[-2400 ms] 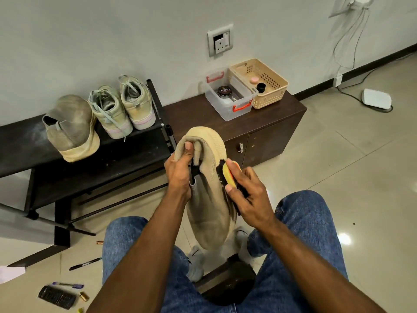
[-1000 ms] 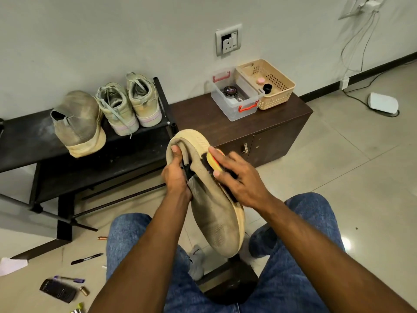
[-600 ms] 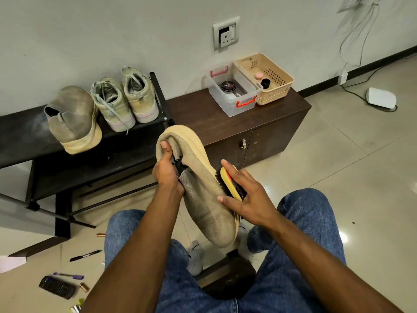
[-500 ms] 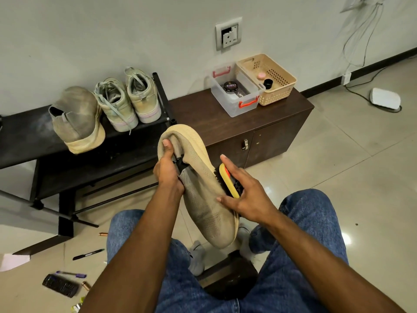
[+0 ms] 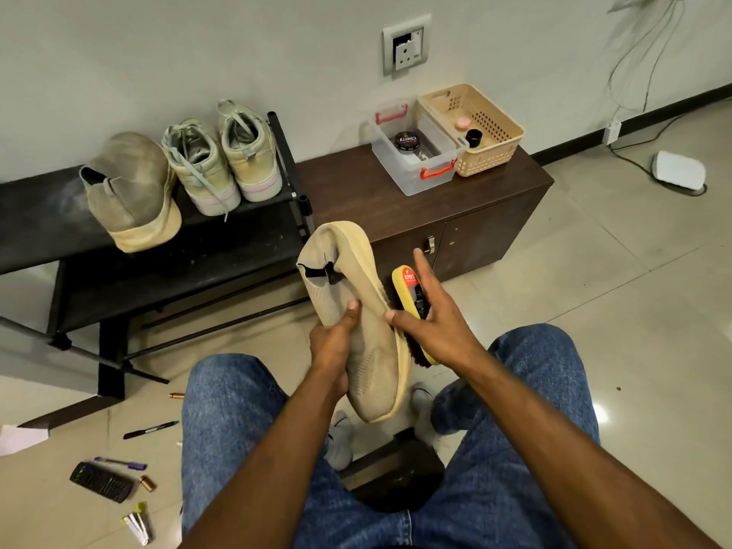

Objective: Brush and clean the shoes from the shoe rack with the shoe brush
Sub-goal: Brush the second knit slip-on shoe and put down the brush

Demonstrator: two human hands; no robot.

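the left hand [image 5: 332, 350] has slid from the shoe's [image 5: 356, 307] collar down to its middle; the brush [image 5: 412, 307] now lies along the sole edge, forefinger lifted.

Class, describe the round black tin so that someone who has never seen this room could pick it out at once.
Find the dark brown cabinet against the wall, right of the black shoe rack. Two containers stand on top: a clear plastic box with red handles and a beige basket. The round black tin lies in the clear box, flat and wide with lettering on its lid, unlike the smaller black cap in the basket.
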